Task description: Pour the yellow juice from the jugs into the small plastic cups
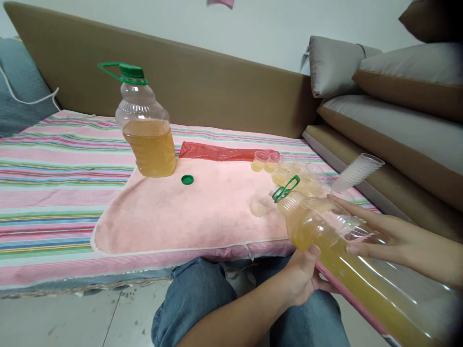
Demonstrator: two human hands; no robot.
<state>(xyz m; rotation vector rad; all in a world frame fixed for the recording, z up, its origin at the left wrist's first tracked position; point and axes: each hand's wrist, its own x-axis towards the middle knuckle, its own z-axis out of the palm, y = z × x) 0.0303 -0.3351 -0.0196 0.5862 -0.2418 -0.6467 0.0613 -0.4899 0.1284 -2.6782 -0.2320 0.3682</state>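
Over by the near right corner of the pink mat (202, 207), head view (only one I've got), a big tilted bottle (361, 282) of yellowish liquid is lying across two hands, neck pointing at the mat. The left hand (302, 279) is cupping it from below near the shoulder, probably because all that liquid is making it front-heavy. The right hand (401, 236) is spreading over its upper side, gripping the body, I'd guess to be steadying the angle. The bottle's mouth is sitting close to a clear cup (259, 206) on the mat's right part; can't tell if anything is flowing.

Some part-filled cups (280, 179) are crowding the mat's far right corner, likely grouped there to be out of the way. Off the mat's right side, a nested cup stack (358, 172) is leaning over, seemingly parked within easy reach. A loose green cap (187, 180) is lying on the mat's far left part, while a capped bottle (154, 149) is standing upright at its far left corner. Just beyond the far edge, a red plastic bag (220, 152) is lying flat.
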